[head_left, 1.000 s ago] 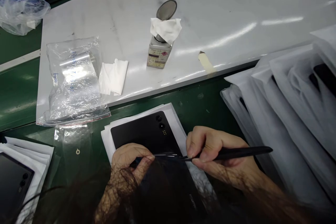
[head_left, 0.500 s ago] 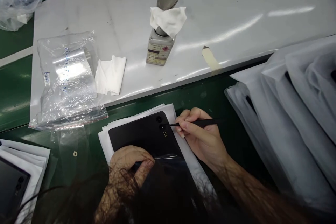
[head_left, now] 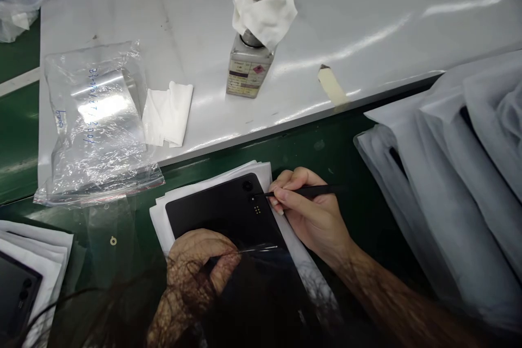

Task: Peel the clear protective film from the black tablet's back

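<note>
A black tablet [head_left: 216,206] lies back side up on white foam sleeves [head_left: 161,225], its camera lenses and gold contacts near the top right corner. My left hand [head_left: 202,258] rests over its left side, thumb and forefinger pinched on the edge of a shiny clear film [head_left: 261,248] folded back over the lower part. In my right hand [head_left: 312,206] are slim black tweezers [head_left: 314,191], held like a pen. Their tip touches or hovers just above the small lens below the top camera; which one I cannot tell. Dark hair hides part of my left wrist.
A metal solvent can [head_left: 248,73] with a white cloth [head_left: 265,16] on top stands on the grey raised surface. Left are a zip bag [head_left: 98,119], a folded wipe [head_left: 169,114], a small ring [head_left: 113,240] and another tablet [head_left: 16,293]. Sleeved items [head_left: 440,185] lean at right.
The camera view has shifted slightly, so the bench items sit a little differently. Both hands keep their grip, and the tweezers tip stays by the small lens.
</note>
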`<state>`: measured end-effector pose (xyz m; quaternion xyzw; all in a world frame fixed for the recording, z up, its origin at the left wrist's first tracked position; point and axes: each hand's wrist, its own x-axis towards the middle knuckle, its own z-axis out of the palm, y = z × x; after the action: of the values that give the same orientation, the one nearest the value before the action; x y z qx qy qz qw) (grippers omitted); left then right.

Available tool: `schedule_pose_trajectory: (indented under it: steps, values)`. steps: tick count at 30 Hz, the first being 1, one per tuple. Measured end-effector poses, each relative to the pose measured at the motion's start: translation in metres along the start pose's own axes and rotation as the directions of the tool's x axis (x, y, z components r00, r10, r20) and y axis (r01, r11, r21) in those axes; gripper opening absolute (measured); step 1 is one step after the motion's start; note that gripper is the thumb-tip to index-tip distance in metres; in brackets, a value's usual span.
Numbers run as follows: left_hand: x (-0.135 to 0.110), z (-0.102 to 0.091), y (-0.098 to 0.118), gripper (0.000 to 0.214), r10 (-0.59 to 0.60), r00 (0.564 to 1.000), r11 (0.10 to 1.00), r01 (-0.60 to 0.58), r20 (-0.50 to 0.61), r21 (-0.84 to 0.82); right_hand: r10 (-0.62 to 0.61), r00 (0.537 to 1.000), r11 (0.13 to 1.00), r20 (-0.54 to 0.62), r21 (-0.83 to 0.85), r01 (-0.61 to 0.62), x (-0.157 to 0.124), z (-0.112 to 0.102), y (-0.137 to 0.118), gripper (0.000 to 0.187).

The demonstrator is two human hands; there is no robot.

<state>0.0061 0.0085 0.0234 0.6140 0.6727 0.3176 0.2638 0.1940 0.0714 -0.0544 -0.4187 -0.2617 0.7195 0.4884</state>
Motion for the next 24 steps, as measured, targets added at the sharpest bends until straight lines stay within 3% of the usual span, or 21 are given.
schedule_pose_trajectory:
  steps: [7,19,22,24]
  values:
    - [0.0,0.0,-0.005,0.036,0.08,0.996,0.997,-0.081,0.026,0.005,-0.013,1.0,1.0,-0.009,0.003,0.013,0.0,0.0,0.0,0.031]
    - [0.0,-0.001,-0.003,0.028,0.076,0.997,0.996,-0.074,0.025,-0.056,-0.051,0.998,0.998,0.021,0.022,0.05,0.0,-0.004,0.003,0.022]
    - [0.002,-0.001,-0.004,0.026,0.092,0.995,0.994,-0.09,0.026,-0.057,-0.217,0.974,0.971,0.071,-0.087,0.223,0.002,-0.014,-0.002,0.009]
    - [0.002,-0.002,-0.005,0.025,0.094,0.995,0.994,-0.093,0.027,-0.051,-0.388,0.907,0.851,0.164,-0.314,0.421,0.002,-0.023,-0.006,0.016]
